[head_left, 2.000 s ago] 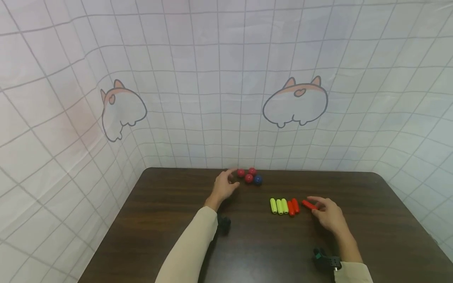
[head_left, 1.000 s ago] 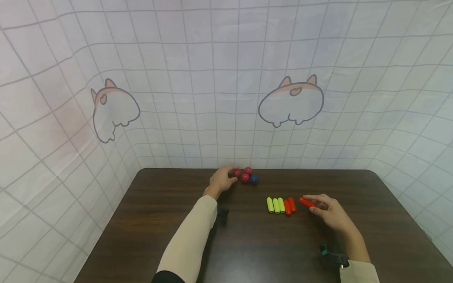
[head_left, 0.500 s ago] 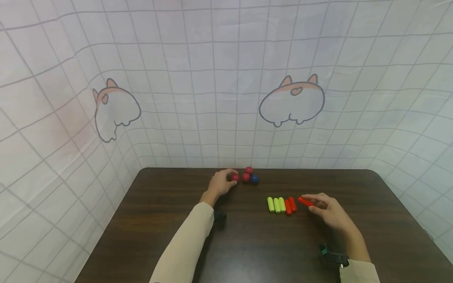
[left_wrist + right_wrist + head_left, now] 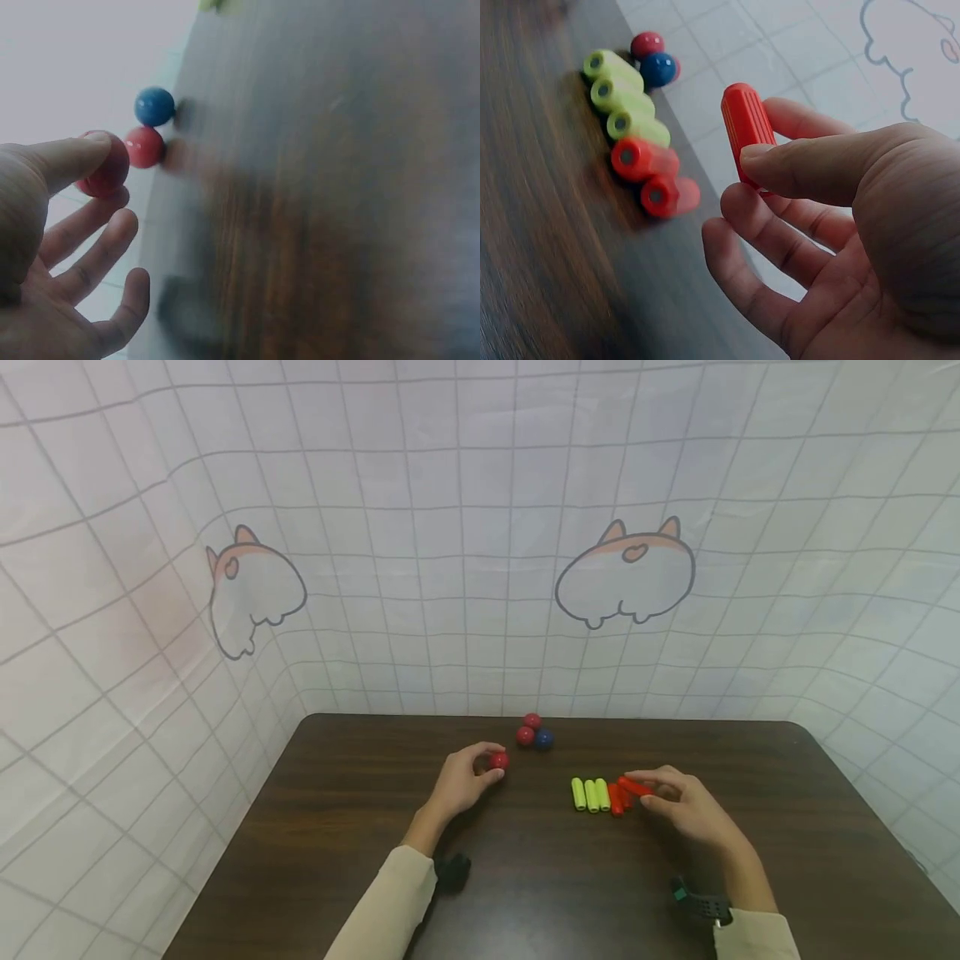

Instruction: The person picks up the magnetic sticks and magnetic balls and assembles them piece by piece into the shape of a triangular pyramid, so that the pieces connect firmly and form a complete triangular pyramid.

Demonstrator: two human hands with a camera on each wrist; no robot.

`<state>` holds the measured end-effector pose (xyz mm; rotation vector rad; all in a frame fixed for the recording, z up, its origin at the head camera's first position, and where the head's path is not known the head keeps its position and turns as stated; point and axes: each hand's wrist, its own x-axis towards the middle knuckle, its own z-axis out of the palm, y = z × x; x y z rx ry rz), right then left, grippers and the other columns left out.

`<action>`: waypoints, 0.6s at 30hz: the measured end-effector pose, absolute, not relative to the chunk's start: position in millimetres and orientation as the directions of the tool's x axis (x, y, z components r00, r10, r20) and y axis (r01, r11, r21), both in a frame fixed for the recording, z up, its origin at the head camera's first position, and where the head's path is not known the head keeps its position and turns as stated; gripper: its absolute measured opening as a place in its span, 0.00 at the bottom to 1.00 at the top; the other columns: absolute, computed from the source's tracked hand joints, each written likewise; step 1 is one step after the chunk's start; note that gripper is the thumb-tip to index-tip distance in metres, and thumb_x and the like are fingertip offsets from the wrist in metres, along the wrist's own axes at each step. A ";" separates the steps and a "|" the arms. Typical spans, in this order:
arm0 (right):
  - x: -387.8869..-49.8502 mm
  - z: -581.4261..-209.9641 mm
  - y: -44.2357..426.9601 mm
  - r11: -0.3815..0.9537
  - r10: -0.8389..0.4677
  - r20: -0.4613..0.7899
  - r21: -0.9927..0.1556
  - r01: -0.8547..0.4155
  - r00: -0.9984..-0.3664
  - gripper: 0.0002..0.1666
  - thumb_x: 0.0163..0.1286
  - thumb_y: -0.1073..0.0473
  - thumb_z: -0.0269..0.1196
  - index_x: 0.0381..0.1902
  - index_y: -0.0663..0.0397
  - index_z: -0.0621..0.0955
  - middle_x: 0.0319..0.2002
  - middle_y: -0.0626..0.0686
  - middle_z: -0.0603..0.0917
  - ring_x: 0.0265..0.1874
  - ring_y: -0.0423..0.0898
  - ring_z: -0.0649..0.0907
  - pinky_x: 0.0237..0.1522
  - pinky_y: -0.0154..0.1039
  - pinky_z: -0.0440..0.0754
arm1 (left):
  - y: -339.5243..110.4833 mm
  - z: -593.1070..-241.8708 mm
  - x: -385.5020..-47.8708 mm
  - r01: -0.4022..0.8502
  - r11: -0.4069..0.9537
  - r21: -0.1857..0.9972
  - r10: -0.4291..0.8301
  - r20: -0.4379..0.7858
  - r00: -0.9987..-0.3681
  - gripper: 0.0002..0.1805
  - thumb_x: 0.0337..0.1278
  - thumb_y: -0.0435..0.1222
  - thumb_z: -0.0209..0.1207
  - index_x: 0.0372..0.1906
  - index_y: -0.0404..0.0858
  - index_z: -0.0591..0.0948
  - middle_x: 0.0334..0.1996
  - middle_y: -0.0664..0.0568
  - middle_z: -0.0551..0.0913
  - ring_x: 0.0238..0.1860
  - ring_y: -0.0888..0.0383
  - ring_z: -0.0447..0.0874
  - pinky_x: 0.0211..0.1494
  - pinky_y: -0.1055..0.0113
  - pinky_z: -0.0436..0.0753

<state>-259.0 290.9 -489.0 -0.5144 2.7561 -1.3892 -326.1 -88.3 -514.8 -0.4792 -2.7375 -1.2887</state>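
My left hand (image 4: pixel 456 783) pinches a glossy red ball (image 4: pixel 112 171) between thumb and fingers, above the table in front of the other balls. Two red balls (image 4: pixel 525 737) and a blue ball (image 4: pixel 543 740) sit close together by the table's back edge. In my right hand (image 4: pixel 696 808), a ribbed red plastic cylinder (image 4: pixel 748 124) is pinched between thumb and fingertips, raised off the table. It hangs by the right end of a row of yellow-green cylinders (image 4: pixel 591 795) and two red cylinders (image 4: pixel 616 800), partly covering one red one in the head view.
The dark wooden table (image 4: pixel 337 827) has rounded back corners. A white gridded cloth (image 4: pixel 420 568) with cartoon animal prints hangs behind it and along both sides. Black devices are strapped at both wrists, one a wrist strap (image 4: pixel 705 906) on the right.
My left hand has taken hold of a red ball and drawn it away from the others, toward me. My right hand has moved left with its red cylinder, up to the row.
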 end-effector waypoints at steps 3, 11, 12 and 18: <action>-259.0 -485.6 283.7 0.526 -0.328 0.150 -0.791 -0.312 -0.933 0.23 0.70 0.67 0.65 0.62 0.58 0.81 0.48 0.60 0.81 0.37 0.41 0.81 0.33 0.35 0.76 | -89.5 -512.7 -313.9 0.306 0.569 0.763 0.251 0.194 -0.948 0.20 0.62 0.38 0.70 0.58 0.49 0.83 0.45 0.54 0.87 0.32 0.62 0.77 0.35 0.68 0.76; -261.9 -478.0 258.1 0.499 -0.398 0.130 -0.800 -0.333 -0.908 0.21 0.71 0.67 0.64 0.61 0.53 0.83 0.50 0.59 0.81 0.45 0.50 0.85 0.36 0.36 0.81 | -90.9 -509.0 -293.2 0.297 0.516 0.804 0.250 0.190 -0.949 0.19 0.62 0.39 0.70 0.58 0.51 0.83 0.44 0.56 0.87 0.33 0.63 0.79 0.35 0.70 0.76; -262.3 -477.0 254.3 0.496 -0.410 0.129 -0.799 -0.340 -0.903 0.21 0.71 0.67 0.64 0.61 0.52 0.83 0.50 0.59 0.81 0.44 0.50 0.85 0.36 0.36 0.82 | -90.9 -508.9 -291.2 0.301 0.507 0.808 0.251 0.195 -0.948 0.19 0.62 0.38 0.70 0.57 0.51 0.83 0.44 0.56 0.87 0.33 0.63 0.79 0.35 0.70 0.76; -265.1 -473.6 229.9 0.492 -0.455 0.115 -0.795 -0.356 -0.883 0.19 0.72 0.64 0.64 0.59 0.48 0.84 0.49 0.57 0.81 0.35 0.46 0.83 0.34 0.37 0.83 | -88.7 -507.4 -282.1 0.311 0.478 0.821 0.271 0.199 -0.942 0.19 0.61 0.38 0.70 0.57 0.50 0.83 0.44 0.54 0.88 0.33 0.64 0.80 0.35 0.70 0.78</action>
